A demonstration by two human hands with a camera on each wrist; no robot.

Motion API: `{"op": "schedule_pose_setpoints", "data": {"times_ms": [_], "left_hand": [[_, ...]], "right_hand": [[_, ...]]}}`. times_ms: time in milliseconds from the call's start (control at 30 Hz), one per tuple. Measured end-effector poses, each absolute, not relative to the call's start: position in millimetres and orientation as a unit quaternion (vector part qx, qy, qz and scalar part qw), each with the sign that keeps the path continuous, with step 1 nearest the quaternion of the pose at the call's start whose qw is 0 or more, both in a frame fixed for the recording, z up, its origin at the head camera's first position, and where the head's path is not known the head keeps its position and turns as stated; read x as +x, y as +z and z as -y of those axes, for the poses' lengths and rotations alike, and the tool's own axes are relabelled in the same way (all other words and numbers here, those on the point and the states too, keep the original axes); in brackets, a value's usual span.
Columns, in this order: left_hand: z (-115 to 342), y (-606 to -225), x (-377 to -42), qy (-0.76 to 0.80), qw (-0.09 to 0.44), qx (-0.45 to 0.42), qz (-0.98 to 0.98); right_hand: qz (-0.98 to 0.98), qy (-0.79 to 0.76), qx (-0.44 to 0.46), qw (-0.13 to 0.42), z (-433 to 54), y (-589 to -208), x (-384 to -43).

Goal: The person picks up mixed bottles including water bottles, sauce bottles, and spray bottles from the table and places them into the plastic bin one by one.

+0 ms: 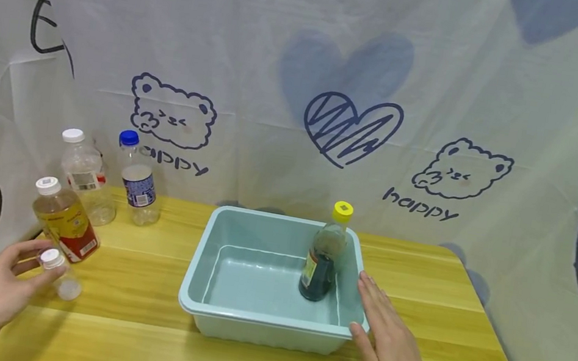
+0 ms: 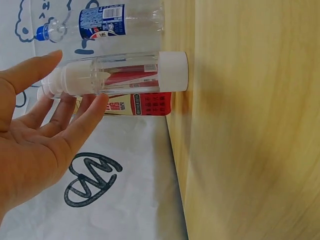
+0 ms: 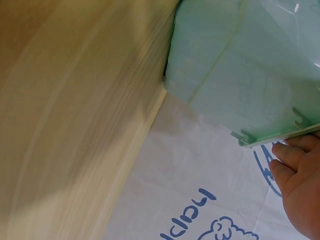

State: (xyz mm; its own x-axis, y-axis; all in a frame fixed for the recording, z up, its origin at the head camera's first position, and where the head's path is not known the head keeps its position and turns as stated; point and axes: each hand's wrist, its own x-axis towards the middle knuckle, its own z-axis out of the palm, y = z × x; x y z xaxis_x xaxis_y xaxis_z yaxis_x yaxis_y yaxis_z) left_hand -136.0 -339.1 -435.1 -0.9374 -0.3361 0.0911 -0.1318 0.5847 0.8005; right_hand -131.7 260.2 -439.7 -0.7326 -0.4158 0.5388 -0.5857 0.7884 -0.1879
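My left hand [image 1: 5, 282] has its thumb and fingers on either side of a small clear bottle [image 1: 67, 286] with a white cap, which stands on the table at the left. In the left wrist view this bottle [image 2: 125, 75] shows a white base and a white part inside near its top. My right hand [image 1: 390, 343] rests against the right rim of a pale green plastic bin [image 1: 269, 321], its fingers nearly straight. A soy sauce bottle [image 1: 320, 265] with a yellow cap and dark liquid stands inside the bin, at its right side.
Behind the small bottle are a red-and-yellow labelled bottle [image 1: 66, 223], a clear white-capped bottle [image 1: 91, 183] and a blue-capped bottle [image 1: 139, 190]. A printed white cloth [image 1: 270, 159] hangs along the back and sides of the wooden table [image 1: 134, 331].
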Motion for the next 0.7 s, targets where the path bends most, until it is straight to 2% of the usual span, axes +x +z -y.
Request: {"op": "schedule_pose_setpoints", "data": {"times_ms": [233,700], "left_hand": [[341.6,-439.5,-136.5,-0.438,0.141,0.125,0.879],[337.8,-436.6,-136.1,-0.434,0.147,0.136,0.879]], "right_hand": [[0.904,0.182,0.287,0.261,-261.1,-442.0,-134.1],[0.9,0.189,0.29,0.266,-260.9,-442.6,-133.6]]}}
